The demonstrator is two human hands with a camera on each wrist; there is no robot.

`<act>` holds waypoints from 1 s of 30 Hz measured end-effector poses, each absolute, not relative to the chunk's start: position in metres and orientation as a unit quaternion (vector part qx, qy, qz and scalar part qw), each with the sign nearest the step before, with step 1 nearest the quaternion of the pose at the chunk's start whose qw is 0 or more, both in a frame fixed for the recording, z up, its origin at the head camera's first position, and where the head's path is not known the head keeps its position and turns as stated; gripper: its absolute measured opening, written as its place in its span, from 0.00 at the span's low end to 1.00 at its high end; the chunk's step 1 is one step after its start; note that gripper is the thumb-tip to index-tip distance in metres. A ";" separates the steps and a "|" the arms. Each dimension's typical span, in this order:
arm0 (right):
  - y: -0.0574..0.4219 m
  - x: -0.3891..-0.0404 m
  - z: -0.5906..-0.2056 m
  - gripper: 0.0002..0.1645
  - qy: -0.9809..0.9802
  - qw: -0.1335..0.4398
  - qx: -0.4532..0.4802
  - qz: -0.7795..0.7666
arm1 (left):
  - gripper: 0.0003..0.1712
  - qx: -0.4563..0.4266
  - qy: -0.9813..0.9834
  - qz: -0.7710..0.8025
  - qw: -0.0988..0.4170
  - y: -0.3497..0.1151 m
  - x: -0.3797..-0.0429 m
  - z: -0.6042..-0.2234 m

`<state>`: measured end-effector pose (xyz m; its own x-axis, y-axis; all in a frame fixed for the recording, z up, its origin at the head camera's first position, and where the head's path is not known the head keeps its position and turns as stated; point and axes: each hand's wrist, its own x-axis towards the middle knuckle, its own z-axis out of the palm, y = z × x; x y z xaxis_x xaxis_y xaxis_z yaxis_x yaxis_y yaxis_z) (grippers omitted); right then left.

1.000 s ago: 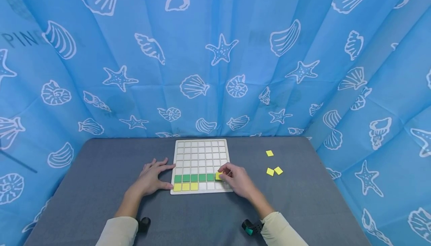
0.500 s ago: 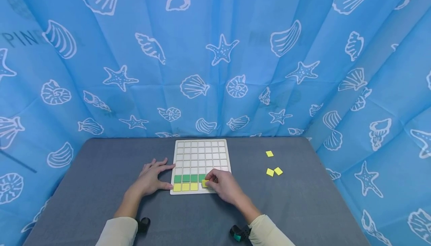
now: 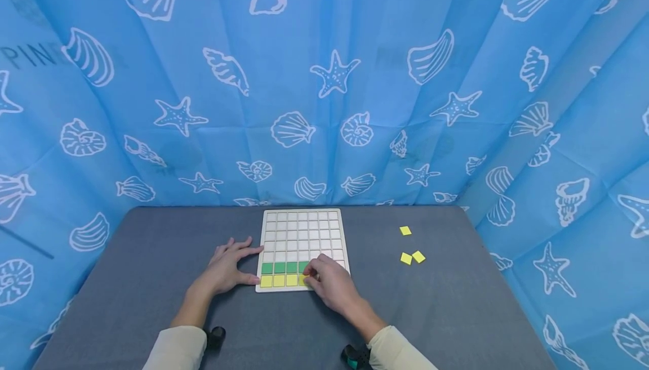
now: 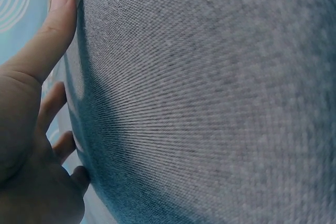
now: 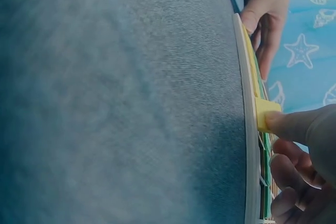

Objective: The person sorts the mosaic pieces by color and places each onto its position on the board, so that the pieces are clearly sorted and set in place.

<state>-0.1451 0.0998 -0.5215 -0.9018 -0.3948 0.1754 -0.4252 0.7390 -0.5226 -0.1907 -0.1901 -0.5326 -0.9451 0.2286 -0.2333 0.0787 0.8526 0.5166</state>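
A white grid board point(image 3: 303, 229) lies on the table, with green square tiles point(image 3: 279, 268) in one row and yellow tiles point(image 3: 279, 281) in the nearest row. My right hand point(image 3: 332, 285) pinches a yellow square tile point(image 5: 266, 113) at the fourth cell of that nearest row. In the right wrist view this tile stands tilted up from the board, thumb against its face. The right hand hides the right part of both rows. My left hand point(image 3: 226, 268) is spread at the board's left edge, its thumb and index fingertip touching the rim.
Several cells farther up the board hold no coloured tile. Loose yellow tiles point(image 3: 406, 258) lie on the grey table point(image 3: 451, 302) to the right, two close together and one farther back. A blue shell-patterned curtain point(image 3: 334, 133) hangs behind and at the sides.
The right hand has carried the yellow tile leftward and nearer, from the right end of the green row to the fourth cell of the nearest row. The left hand has stayed in place.
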 end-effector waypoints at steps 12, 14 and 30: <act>0.100 -0.142 -0.524 0.04 -0.938 0.077 0.254 0.223 | 0.53 0.085 0.952 0.260 0.135 -0.190 -0.187 -0.530; 0.101 -0.142 -0.524 0.04 -0.936 0.085 0.260 0.221 | 0.53 0.088 0.952 0.260 0.134 -0.189 -0.187 -0.530; 0.123 -0.153 -0.512 0.27 -0.963 0.091 0.200 0.158 | 0.53 0.072 0.960 0.231 0.144 -0.186 -0.190 -0.528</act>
